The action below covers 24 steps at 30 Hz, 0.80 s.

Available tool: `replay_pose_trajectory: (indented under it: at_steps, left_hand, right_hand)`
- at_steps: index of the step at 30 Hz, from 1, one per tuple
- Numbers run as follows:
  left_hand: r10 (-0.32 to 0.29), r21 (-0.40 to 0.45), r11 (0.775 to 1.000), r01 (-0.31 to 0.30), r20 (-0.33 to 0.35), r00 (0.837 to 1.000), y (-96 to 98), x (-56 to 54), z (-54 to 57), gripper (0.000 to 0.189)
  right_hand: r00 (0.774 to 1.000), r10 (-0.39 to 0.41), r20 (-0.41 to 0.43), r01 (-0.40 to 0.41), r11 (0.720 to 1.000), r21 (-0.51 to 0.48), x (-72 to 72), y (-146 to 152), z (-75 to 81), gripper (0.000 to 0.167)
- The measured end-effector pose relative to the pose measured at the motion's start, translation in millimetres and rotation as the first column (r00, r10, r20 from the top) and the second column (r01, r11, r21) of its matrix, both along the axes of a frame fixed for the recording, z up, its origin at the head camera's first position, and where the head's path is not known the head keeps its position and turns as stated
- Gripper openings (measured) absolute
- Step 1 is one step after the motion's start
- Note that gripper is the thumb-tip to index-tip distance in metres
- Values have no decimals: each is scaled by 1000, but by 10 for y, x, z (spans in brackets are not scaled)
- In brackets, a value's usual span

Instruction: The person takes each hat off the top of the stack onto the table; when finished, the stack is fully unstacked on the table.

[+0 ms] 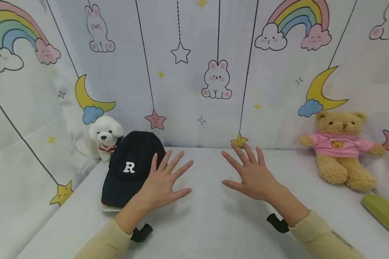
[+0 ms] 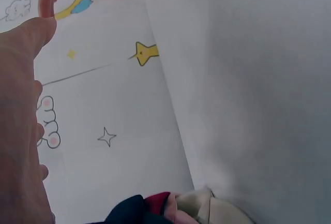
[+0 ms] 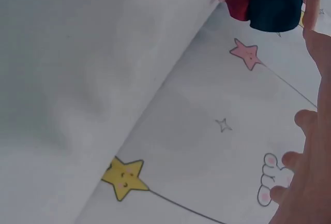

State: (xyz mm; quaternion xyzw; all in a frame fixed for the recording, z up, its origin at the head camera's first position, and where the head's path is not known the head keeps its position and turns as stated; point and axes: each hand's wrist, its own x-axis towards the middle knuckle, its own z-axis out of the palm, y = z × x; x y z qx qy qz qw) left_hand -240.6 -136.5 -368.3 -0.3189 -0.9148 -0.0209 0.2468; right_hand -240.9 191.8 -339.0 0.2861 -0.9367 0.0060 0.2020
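Both hands are held out over the white table with fingers spread, and neither holds anything. My left hand (image 1: 162, 183) is nearest to a dark cap (image 1: 134, 172) with a white letter R, and overlaps its right edge in the head view. Under the cap, a pale layer shows at its lower edge. In the left wrist view, the cap (image 2: 129, 211) appears at the bottom beside red and cream cloth (image 2: 207, 206). My right hand (image 1: 253, 176) is over the middle right of the table. The right wrist view shows the cap (image 3: 276, 1) at the top, with red and pale cloth beside it.
A white plush dog (image 1: 106, 135) sits behind the cap at the left. At the back right is a teddy bear (image 1: 340, 147) in a pink hoodie. A green object (image 1: 384, 216) lies at the right edge. A patterned cloth backdrop (image 1: 188, 90) stands behind the white table (image 1: 207, 223).
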Motion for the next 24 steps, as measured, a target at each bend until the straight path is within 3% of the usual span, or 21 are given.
replay_pose_trajectory:
  at_steps: [13, 24]
  left_hand:
    - [13, 115, 993, -10, -29, 1000, -436, 38, 73, 79]
    - [13, 283, 959, 1, -48, 999, -809, 81, 63, 74]
  right_hand:
    - [998, 60, 19, -59, 997, -57, -149, -457, 100, 84]
    - [991, 119, 65, -111, 988, -111, -342, -824, 114, 83]
